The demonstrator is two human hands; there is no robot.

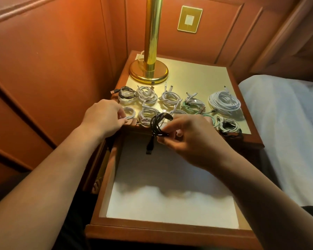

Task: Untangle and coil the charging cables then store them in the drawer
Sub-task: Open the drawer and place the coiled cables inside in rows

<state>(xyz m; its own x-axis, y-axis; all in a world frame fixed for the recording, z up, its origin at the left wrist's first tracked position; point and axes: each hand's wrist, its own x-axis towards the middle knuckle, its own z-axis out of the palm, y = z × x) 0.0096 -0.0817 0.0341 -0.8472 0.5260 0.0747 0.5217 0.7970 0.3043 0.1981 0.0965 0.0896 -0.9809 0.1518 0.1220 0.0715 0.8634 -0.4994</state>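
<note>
Several coiled cables lie in two rows on the nightstand top [197, 76]: mostly white ones, a mint green one [192, 104] and a large white coil [224, 102] at the right. My right hand [192, 139] pinches a coiled black cable [158, 124] above the back of the open drawer [170, 230]; its plug dangles down. My left hand [103, 118] pinches a small white coil [129, 113] at the nightstand's front left edge. The drawer's white lining shows no cables inside.
A brass lamp [149, 69] stands at the back left of the nightstand. Wood-panelled wall runs behind and to the left, with a gold wall plate [189, 19]. A white bed [287, 123] lies at the right.
</note>
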